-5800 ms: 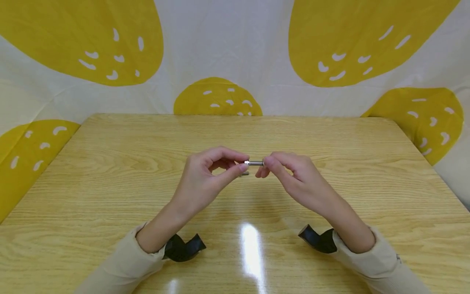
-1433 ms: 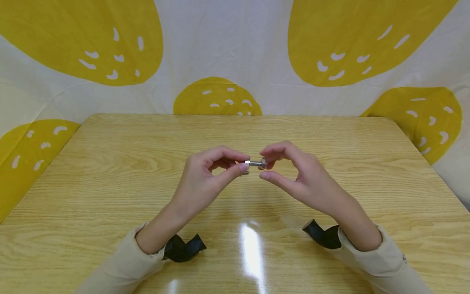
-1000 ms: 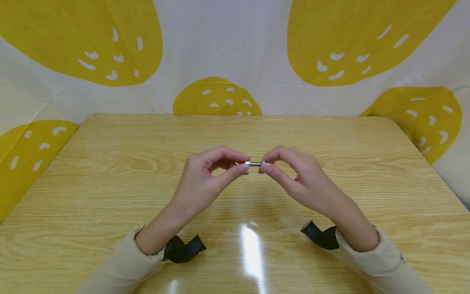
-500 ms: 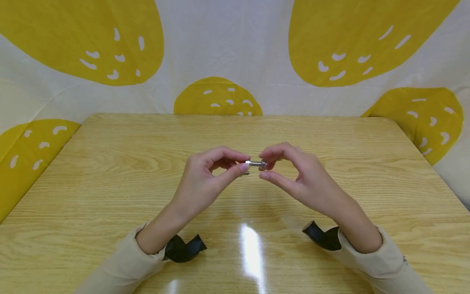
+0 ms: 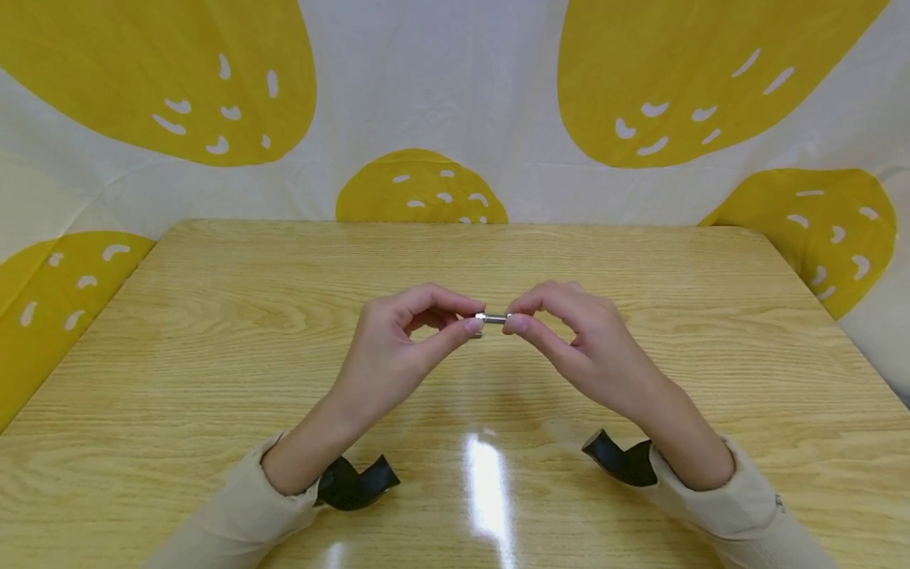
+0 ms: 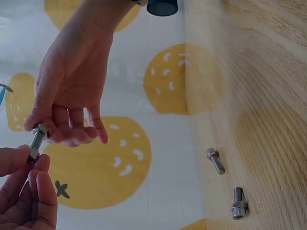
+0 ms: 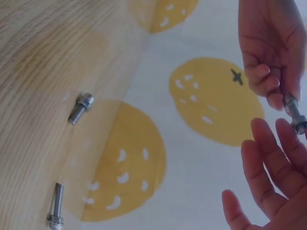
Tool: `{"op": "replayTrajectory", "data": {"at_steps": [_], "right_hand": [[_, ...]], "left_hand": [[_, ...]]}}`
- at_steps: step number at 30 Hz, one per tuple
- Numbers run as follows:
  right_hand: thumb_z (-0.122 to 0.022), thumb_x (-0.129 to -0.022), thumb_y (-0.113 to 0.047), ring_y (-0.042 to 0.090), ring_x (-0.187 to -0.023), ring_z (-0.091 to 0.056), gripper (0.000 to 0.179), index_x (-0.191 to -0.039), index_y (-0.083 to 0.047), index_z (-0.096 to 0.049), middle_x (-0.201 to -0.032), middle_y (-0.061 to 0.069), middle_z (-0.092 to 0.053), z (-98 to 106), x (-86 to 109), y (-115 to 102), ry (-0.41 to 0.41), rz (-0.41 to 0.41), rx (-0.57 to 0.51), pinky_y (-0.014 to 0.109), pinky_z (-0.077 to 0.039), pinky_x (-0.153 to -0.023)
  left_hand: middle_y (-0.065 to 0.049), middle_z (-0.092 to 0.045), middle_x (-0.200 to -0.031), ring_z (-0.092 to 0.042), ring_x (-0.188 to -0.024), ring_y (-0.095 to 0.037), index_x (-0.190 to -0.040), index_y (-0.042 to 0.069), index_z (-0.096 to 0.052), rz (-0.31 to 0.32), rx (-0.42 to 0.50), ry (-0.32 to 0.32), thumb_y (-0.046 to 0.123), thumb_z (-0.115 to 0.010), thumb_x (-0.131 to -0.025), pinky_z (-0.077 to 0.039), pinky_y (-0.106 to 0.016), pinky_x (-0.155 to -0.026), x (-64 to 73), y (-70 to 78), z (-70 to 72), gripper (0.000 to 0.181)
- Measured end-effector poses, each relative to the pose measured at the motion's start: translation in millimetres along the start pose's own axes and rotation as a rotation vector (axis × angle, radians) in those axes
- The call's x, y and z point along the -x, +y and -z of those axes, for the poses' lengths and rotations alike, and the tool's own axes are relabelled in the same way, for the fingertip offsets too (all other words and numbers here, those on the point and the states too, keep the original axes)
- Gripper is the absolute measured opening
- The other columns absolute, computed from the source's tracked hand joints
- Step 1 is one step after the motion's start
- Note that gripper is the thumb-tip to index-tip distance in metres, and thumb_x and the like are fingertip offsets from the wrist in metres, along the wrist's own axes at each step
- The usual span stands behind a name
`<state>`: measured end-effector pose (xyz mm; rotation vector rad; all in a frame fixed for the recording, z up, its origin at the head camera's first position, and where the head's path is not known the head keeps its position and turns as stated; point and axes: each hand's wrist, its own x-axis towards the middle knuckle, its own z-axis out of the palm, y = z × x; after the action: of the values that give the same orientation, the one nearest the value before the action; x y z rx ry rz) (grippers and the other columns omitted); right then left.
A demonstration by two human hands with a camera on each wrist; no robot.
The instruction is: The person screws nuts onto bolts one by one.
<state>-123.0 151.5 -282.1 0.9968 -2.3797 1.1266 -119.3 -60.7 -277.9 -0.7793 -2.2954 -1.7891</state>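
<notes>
A silver bolt point(image 5: 495, 318) is held level above the table, between my two hands. My left hand point(image 5: 394, 344) pinches its head end between thumb and fingers. At the other end of the shank sits a hex nut point(image 6: 41, 128), which my right hand point(image 5: 593, 344) pinches with thumb and forefinger. In the right wrist view the nut point(image 7: 299, 125) shows at the right edge, close to my right fingertips. The bare threaded shank point(image 6: 37, 140) is visible between the two hands in the left wrist view.
Two more bolts lie on the wooden table point(image 5: 213, 356): one bolt point(image 6: 216, 161) and another bolt point(image 6: 239, 205). In the head view the left hand mostly hides one. A patterned cloth point(image 5: 434, 95) hangs behind the table. Black mounts point(image 5: 359, 482) stick out from both wrists.
Half a second ago my right thumb and forefinger were spread apart around the nut; now they pinch it. Over the earlier frames they part and pinch repeatedly. My left hand stays put.
</notes>
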Motion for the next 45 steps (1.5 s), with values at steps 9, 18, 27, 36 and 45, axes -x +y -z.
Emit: {"op": "replayTrajectory", "data": {"at_steps": [9,18,27,36,45], "right_hand": [[-0.05,-0.097,-0.024,0.01,-0.087,-0.056,0.021,-0.093,-0.013,-0.068,-0.088,-0.007,-0.068,2.2,0.0,-2.4,-0.061,-0.129,0.004,0.031,-0.041,-0.077],[-0.072,-0.077,0.001,0.008,-0.089,-0.059,0.034,-0.107,-0.006,-0.058,-0.096,-0.002,-0.065,2.8,-1.1,-3.8,-0.001,0.029,-0.042,0.019,-0.046,-0.083],[-0.072,-0.078,-0.001,0.009,-0.088,-0.058,0.025,-0.1,-0.009,-0.063,-0.094,-0.003,-0.066,2.2,-0.6,-3.4,0.029,0.047,-0.013,0.023,-0.044,-0.083],[-0.055,-0.094,-0.018,0.009,-0.085,-0.055,0.014,-0.09,-0.011,-0.067,-0.087,-0.004,-0.066,-2.4,-0.4,0.6,0.018,0.008,0.01,0.027,-0.039,-0.076],[-0.063,-0.09,-0.017,0.01,-0.091,-0.057,0.017,-0.106,-0.011,-0.064,-0.095,-0.005,-0.067,3.1,0.2,-1.9,-0.021,-0.088,-0.007,0.031,-0.04,-0.081]], "left_hand": [[-0.003,-0.071,-0.088,-0.065,-0.073,-0.012,-0.095,0.007,-0.07,0.014,-0.003,0.0,0.01,-0.07,-0.082,-0.044,-0.024,-0.055,0.2,1.6,-1.3,0.013],[-0.004,-0.07,-0.087,-0.065,-0.073,-0.011,-0.094,0.006,-0.07,-0.004,-0.015,0.002,0.009,-0.07,-0.083,-0.046,-0.024,-0.056,-0.9,0.5,-0.3,0.012],[-0.006,-0.07,-0.087,-0.065,-0.074,-0.018,-0.094,0.004,-0.07,-0.01,-0.003,-0.001,0.008,-0.069,-0.083,-0.046,-0.024,-0.059,-1.0,-0.3,-0.7,0.012],[-0.005,-0.071,-0.086,-0.064,-0.073,-0.01,-0.095,0.005,-0.07,0.004,0.01,-0.001,0.009,-0.07,-0.083,-0.047,-0.024,-0.058,-0.6,0.1,-0.7,0.012],[-0.006,-0.071,-0.086,-0.065,-0.073,-0.01,-0.095,0.004,-0.07,0.005,0.003,0.003,0.008,-0.07,-0.083,-0.046,-0.024,-0.057,-0.5,-0.7,0.1,0.013]]}}
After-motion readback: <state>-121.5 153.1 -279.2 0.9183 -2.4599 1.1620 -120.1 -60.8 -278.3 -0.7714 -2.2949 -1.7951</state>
